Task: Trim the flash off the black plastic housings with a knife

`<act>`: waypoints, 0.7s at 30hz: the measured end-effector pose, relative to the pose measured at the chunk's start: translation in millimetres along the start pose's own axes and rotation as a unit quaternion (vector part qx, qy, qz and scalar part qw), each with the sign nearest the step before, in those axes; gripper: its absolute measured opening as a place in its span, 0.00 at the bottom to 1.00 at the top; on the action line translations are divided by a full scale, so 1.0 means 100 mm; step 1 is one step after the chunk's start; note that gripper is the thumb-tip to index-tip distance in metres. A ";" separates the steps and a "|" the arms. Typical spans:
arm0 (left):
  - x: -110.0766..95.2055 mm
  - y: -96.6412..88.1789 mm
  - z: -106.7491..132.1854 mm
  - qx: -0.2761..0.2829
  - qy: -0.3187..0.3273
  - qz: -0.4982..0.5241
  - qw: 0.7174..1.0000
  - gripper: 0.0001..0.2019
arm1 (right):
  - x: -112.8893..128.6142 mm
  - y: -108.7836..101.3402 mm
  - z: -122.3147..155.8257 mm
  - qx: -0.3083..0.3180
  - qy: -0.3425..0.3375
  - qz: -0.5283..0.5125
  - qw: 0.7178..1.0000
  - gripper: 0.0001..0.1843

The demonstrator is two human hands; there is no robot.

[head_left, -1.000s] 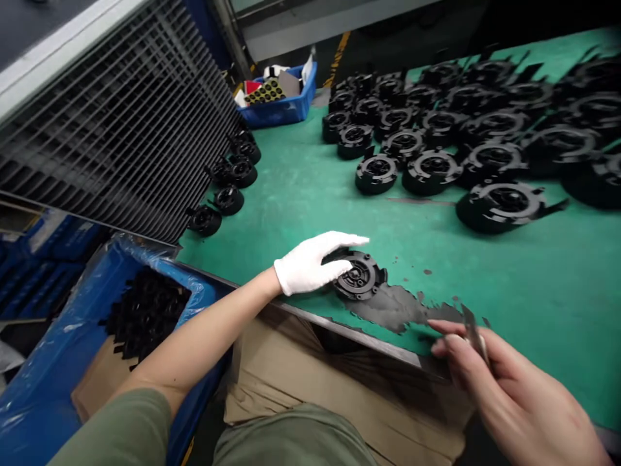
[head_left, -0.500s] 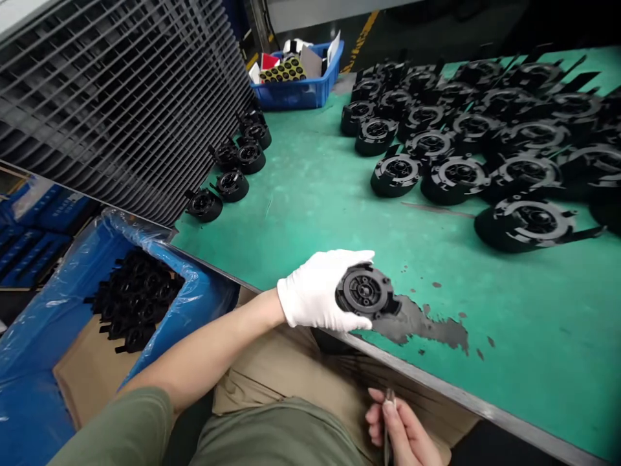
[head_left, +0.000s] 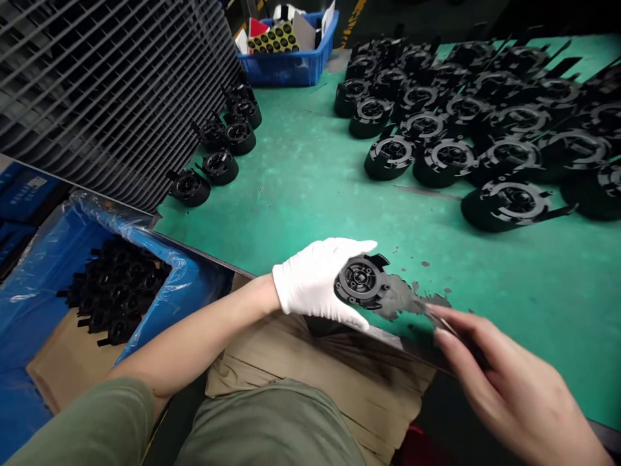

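My left hand [head_left: 315, 279], in a white glove, grips a round black plastic part [head_left: 361, 282] and holds it tilted just above the near edge of the green table [head_left: 310, 188]. My bare right hand [head_left: 504, 382] is at the lower right, fingers pinched on a thin metal blade [head_left: 439, 320] whose tip points toward the part. A worn dark patch [head_left: 405, 299] in the green mat lies right beside the part.
Several round black parts [head_left: 456, 123] cover the table's far right; a short row of smaller ones [head_left: 218, 155] lines the left. A blue bin [head_left: 286, 55] stands at the back. A blue-lined box of black parts [head_left: 116, 288] sits lower left beside a slatted grille [head_left: 107, 84].
My right hand dropped below the table edge, then came back up with the blade toward the part. My left hand lifted the part off the mat and tilted it.
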State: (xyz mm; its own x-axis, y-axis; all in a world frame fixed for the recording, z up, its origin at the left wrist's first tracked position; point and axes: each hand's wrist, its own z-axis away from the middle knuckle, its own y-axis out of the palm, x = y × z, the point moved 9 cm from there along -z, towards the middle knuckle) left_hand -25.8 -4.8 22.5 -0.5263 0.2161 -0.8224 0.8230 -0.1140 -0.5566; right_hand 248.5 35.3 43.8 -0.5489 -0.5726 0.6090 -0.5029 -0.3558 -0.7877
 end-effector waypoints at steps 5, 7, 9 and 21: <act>0.05 0.09 -0.11 0.003 0.043 -0.016 0.999 0.64 | 0.23 0.00 -0.57 0.042 -0.162 0.120 0.978 0.24; 0.06 0.10 -0.10 -0.005 0.052 -0.019 0.998 0.63 | 0.27 0.01 -0.63 0.057 -0.193 0.164 0.966 0.25; 0.06 0.12 -0.09 -0.003 0.052 -0.021 0.998 0.62 | 0.29 0.02 -0.61 0.072 -0.217 0.194 0.954 0.25; 0.00 0.12 -0.09 -0.003 0.064 -0.042 0.997 0.58 | 0.36 -0.04 -0.68 0.157 -0.267 0.152 0.939 0.37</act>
State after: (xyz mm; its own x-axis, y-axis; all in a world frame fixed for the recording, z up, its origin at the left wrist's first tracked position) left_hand -13.8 2.3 16.6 -0.5618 0.3474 -0.7508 0.7785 -0.0848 -0.6219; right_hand 185.9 66.1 75.4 -0.1791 -0.9417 0.2847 -0.1103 -0.2683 -0.9570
